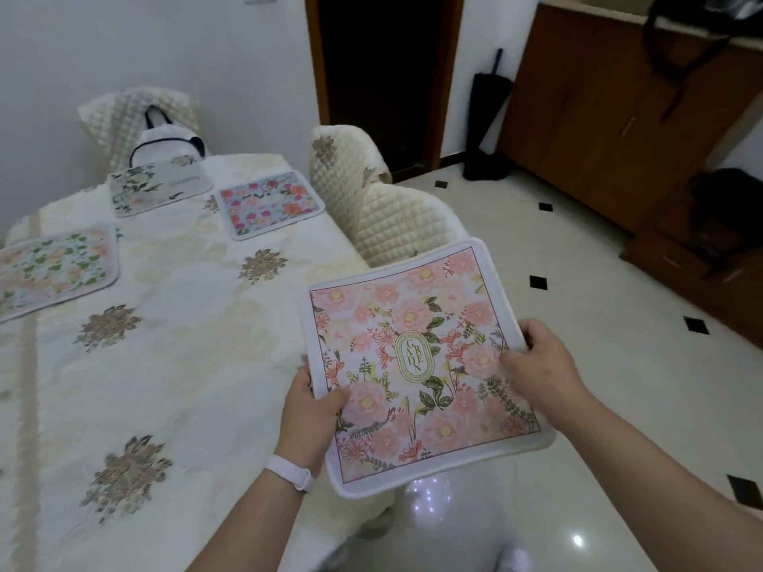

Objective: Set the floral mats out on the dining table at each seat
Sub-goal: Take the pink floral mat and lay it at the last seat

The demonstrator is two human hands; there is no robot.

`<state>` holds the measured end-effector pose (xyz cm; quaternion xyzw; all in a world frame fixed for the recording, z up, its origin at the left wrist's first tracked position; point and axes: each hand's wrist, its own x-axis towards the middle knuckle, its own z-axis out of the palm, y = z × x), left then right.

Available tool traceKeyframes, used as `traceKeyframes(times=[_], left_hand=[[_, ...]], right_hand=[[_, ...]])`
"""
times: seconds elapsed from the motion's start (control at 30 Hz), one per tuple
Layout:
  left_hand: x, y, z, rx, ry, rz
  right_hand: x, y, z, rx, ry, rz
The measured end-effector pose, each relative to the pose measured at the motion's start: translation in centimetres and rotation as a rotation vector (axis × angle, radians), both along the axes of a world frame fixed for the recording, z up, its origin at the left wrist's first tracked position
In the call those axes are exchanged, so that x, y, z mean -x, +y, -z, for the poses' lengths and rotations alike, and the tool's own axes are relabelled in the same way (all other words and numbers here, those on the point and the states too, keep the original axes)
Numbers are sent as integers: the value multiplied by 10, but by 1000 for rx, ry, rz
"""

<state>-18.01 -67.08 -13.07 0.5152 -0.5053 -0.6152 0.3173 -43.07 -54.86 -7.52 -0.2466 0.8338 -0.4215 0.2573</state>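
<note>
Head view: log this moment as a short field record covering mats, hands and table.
held mat: pink floral mat, off the table's near right edge
left hand: fingers grip the mat's left edge
right hand: fingers grip its right edge
mats laid: three, pale green mat, bright pink mat, left mat
table: cream floral cloth

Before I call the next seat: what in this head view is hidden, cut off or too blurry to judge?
- Table: its left side and near end run out of frame, so the seats there are unseen.
- Left mat: clipped by the left edge.
- Far mat: print too blurred to read.
- Near chair: seat hidden by the held mat, gripped by the left hand and right hand.
- Doorway: too dark.
</note>
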Motion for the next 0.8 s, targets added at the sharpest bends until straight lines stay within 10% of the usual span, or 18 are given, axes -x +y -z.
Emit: traceKeyframes(times=[0.8], left_hand=[[353, 65, -26, 82, -132, 174]], right_hand=[[339, 122, 13, 77, -140, 124]])
